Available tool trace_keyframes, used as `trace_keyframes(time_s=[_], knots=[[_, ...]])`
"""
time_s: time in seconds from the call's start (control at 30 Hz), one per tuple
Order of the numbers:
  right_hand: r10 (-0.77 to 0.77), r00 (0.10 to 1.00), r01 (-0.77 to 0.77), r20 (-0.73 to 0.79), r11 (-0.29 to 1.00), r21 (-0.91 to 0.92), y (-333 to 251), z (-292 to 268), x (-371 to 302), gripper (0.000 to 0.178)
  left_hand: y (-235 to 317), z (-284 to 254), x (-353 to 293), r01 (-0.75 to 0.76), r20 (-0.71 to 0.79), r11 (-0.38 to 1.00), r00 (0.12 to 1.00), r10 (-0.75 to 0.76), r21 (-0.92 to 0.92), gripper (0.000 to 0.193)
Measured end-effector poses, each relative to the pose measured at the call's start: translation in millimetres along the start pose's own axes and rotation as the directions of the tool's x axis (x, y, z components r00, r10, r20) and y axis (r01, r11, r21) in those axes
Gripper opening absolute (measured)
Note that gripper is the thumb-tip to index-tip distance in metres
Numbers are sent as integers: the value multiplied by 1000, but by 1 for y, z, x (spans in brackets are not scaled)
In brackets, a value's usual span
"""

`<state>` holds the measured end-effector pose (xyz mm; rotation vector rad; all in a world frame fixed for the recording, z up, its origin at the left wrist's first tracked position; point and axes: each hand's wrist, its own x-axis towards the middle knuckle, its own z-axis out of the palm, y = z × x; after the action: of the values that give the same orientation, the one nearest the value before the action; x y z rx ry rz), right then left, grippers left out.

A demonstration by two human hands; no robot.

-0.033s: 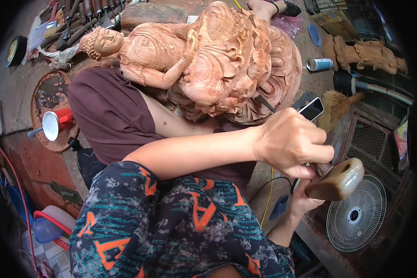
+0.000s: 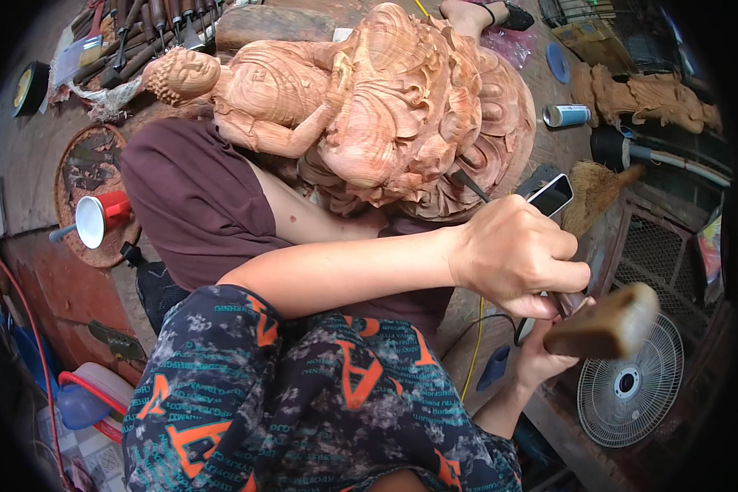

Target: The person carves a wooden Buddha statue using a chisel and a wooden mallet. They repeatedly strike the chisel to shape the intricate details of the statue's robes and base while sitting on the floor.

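A reddish carved wooden statue (image 2: 385,115) of a seated figure lies on its side across my lap. My left hand (image 2: 517,256), its forearm reaching across from the left, is wrapped round a chisel (image 2: 471,187). The chisel's dark blade meets the carved petals of the base, and its wooden handle sticks out past my fist. Beside that handle end, my right hand (image 2: 544,351) grips a wooden mallet (image 2: 603,321). The mallet head is smeared by motion and covers part of the right hand; whether it touches the chisel I cannot tell.
Several chisels (image 2: 160,25) lie at the far left. A round tray (image 2: 66,213) of shavings holds a red-and-white cup (image 2: 98,220). To the right are a phone (image 2: 552,195), a straw brush (image 2: 594,193), a spray can (image 2: 567,115), another carving (image 2: 652,98) and a fan (image 2: 631,381).
The mallet head has shifted slightly to the right, away from my left fist, and is more blurred. My left hand, the chisel and the statue have hardly moved.
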<state>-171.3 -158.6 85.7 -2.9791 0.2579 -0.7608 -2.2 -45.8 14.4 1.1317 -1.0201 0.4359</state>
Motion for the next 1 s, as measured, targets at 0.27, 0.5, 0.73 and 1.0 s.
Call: trace_keyframes(time_s=[0.27,0.5,0.73,1.0], knots=[[-52,999,51,-9,994,-94,10,10,-2,55,-1,3,-3,-10,8,1000,1000,10,5,28],[37,998,-39,-56,998,-44,12,21,-5,36,-3,-2,-2,-14,15,999,1000,13,35,29],[204,968,-134,-146,914,383,0,14,0,33,-5,-6,1,25,-59,1000,998,-26,-12,25],[211,971,-141,-108,881,451,6,21,-5,43,-8,-8,-2,20,-28,1000,999,-20,-8,26]])
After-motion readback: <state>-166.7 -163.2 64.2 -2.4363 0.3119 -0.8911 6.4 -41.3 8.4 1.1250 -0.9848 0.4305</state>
